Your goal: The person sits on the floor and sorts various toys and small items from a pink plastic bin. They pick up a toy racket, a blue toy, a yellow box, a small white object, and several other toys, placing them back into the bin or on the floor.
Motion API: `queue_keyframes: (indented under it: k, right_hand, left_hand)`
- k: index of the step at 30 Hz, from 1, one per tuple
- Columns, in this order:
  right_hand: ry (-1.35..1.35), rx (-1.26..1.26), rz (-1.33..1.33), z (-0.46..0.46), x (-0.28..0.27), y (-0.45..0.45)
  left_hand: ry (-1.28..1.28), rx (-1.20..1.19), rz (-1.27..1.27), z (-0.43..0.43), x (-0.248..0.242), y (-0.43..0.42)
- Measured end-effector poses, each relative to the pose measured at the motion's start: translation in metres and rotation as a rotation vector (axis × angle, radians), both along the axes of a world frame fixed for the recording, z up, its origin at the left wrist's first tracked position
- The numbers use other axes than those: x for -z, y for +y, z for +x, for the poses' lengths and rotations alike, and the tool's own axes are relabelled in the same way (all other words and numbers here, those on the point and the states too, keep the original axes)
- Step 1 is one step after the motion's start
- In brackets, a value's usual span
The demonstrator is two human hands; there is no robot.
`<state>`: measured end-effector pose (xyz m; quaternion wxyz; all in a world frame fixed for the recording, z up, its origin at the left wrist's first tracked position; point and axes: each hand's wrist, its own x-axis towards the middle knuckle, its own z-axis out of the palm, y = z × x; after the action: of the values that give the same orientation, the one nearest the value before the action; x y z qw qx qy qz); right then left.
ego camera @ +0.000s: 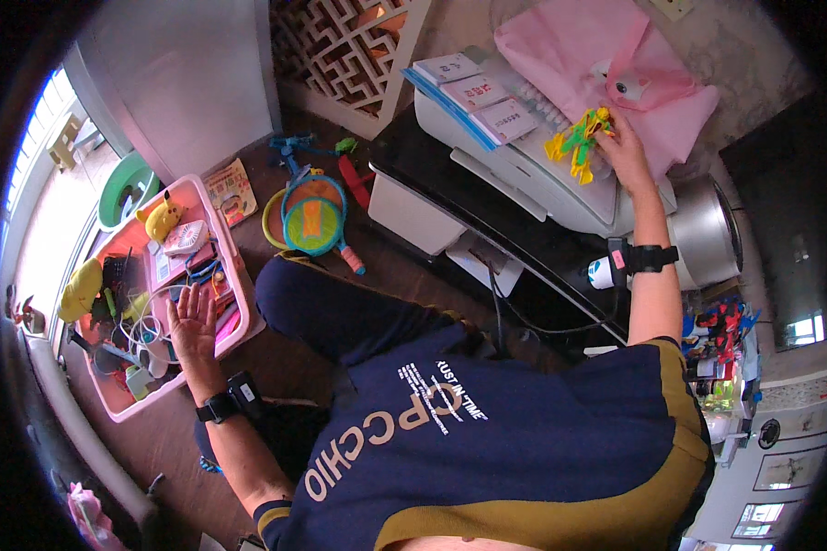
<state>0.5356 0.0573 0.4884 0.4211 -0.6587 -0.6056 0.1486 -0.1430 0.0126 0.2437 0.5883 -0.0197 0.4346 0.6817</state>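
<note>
My right hand [624, 148] grips a yellow and green toy figure [579, 146] above the top of a white printer [524, 155], beside a pink fabric bag [565, 34]. At the left, my left hand [193, 324] is palm up with its fingers apart, holding nothing, over the near side of a pink plastic bin [242, 303]. In the bin lie a yellow plush toy [162, 219], a small white fan [186, 237], a coiled white cable [145, 330] and various small items.
Toy rackets [313, 224] and a picture book [231, 191] lie on the dark floor. A green basin [127, 189] stands behind the bin. Packs of cards [479, 93] rest on the printer. A black cable [551, 329] hangs by the black cabinet; a silver pot [703, 231] stands at the right.
</note>
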Motion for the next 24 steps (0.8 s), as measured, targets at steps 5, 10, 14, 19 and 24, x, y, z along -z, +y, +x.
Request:
queue_keyframes:
  k: [5,10,14,19,24]
  right_hand:
    - [0.08,-0.065,-0.066,0.022,0.002,0.009]
    - [-0.303,0.006,-0.044,0.021,0.004,0.016]
    - [-0.419,0.019,0.064,0.009,0.013,0.006]
    - [-0.57,0.105,0.105,-0.005,0.014,-0.007]
    - [-0.573,0.058,0.134,-0.007,0.014,-0.009]
  left_hand:
    - [0.016,-0.029,-0.007,-0.008,0.007,-0.004]
    - [0.036,-0.03,0.0,-0.012,0.011,-0.005]
    - [0.032,-0.019,0.019,-0.013,0.013,-0.005]
    - [0.053,-0.015,0.041,-0.014,0.014,-0.007]
    - [0.045,-0.012,0.054,-0.013,0.012,-0.008]
